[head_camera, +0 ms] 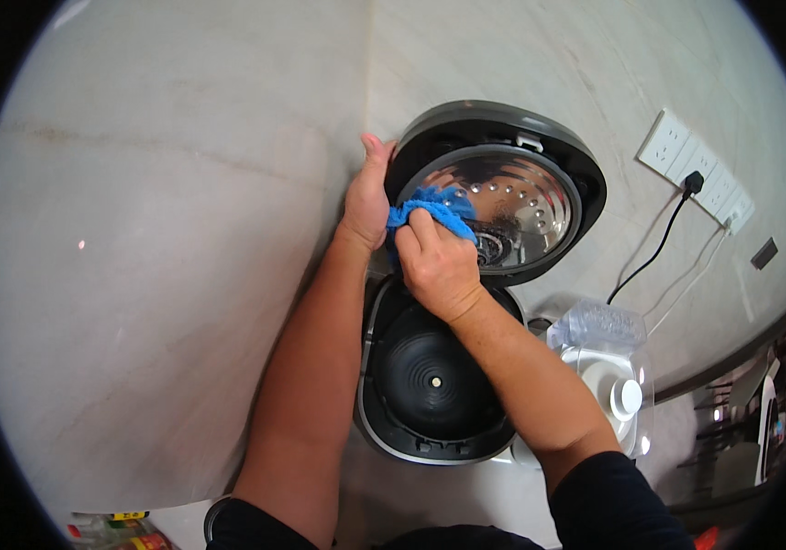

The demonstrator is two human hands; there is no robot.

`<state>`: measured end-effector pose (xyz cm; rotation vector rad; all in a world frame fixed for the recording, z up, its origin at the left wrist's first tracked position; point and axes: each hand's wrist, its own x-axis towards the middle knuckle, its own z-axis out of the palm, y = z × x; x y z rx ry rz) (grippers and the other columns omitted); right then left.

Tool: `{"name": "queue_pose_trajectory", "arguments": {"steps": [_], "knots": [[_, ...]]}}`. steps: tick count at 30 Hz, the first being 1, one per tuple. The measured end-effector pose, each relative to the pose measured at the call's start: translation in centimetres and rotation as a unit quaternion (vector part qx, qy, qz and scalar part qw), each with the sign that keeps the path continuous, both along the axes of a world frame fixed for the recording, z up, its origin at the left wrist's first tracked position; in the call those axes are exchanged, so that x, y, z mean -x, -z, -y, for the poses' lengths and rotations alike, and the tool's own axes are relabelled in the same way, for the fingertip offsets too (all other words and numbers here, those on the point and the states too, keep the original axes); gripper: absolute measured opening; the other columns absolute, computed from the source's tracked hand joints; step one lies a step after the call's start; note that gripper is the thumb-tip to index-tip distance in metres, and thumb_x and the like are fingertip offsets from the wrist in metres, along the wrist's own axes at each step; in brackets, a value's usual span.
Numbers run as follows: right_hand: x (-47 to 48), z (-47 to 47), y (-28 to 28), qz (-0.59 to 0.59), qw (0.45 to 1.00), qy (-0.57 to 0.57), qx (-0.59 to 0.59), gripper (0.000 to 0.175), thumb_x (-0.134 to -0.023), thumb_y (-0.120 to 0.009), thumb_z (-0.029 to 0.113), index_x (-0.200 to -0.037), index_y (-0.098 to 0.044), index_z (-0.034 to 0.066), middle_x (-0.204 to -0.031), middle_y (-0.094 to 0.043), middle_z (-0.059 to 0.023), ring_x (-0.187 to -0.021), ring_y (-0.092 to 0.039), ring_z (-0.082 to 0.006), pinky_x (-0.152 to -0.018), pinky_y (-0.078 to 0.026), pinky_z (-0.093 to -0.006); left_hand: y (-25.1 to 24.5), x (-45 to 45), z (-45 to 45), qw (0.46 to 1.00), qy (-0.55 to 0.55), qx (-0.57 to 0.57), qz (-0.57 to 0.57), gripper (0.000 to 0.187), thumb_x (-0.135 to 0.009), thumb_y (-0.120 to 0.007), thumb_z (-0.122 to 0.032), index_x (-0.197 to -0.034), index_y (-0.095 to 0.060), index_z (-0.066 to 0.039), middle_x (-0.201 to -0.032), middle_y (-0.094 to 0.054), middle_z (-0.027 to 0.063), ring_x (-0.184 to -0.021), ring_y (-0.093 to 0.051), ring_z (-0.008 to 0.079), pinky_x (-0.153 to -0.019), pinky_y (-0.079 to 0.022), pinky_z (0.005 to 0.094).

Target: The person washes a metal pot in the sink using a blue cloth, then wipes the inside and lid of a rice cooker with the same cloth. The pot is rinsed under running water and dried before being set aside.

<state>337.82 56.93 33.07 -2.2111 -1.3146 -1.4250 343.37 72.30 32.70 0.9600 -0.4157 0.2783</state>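
Note:
A rice cooker stands with its lid (496, 117) raised, showing the shiny metal inner plate (524, 227) with wet marks on it. My right hand (438, 265) grips a blue cloth (444, 216) and presses it at the left edge of that plate, where its reflection shows. My left hand (369, 199) rests against the lid's left side, thumb up and palm towards the lid; part of its fingers is hidden behind the rim. Below both hands, the cooker's black inside (427, 371) shows a heating base with a small metal centre and no inner pot.
Right of the cooker stands a white appliance (599, 378) with a round knob and a clear plastic container (599, 326). A socket strip (699, 168) with a black plug (693, 183) and cords is on the marbled wall. Bottles (121, 533) stand at the lower left.

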Motion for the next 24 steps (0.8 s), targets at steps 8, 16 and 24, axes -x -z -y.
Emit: {"name": "queue_pose_trajectory", "arguments": {"steps": [8,16,24], "knots": [[0.2,3.0,-2.1,-0.013,0.995,-0.023,0.094,0.01,-0.084,-0.067,0.017,-0.088,-0.061,0.0097,-0.091,-0.055,-0.0078,-0.074,-0.066,-0.0244,-0.062,-0.053,-0.039,-0.1,0.4,0.2,0.998,-0.052,-0.022,0.005,0.107,-0.106,-0.042,-0.079,-0.156,-0.045,0.016,-0.165,-0.047,0.0246,-0.153,-0.043,0.0277,-0.129,-0.028,0.0367],[-0.2,0.7,-2.6,-0.004,0.999,0.013,-0.038,0.022,-0.074,-0.076,0.008,-0.091,-0.062,0.0079,-0.091,-0.057,-0.011,-0.073,-0.064,-0.0289,-0.058,-0.05,-0.0412,0.0,0.0,0.3,0.994,-0.101,-0.029,-0.031,0.113,-0.103,-0.039,-0.083,-0.157,-0.043,0.016,-0.164,-0.048,0.0241,-0.153,-0.044,0.0273,-0.128,-0.029,0.0359],[-0.2,2.9,-4.9,0.01,1.0,0.004,-0.004,0.016,-0.078,-0.073,0.012,-0.087,-0.059,0.0091,-0.089,-0.056,-0.0095,-0.072,-0.063,-0.0275,-0.06,-0.05,-0.042,-1.3,1.9,1.3,0.993,-0.112,-0.017,-0.044,0.104,-0.105,-0.036,-0.083,-0.152,-0.054,0.009,-0.153,-0.06,0.0156,-0.141,-0.054,0.0227,-0.123,-0.037,0.0338]]}}
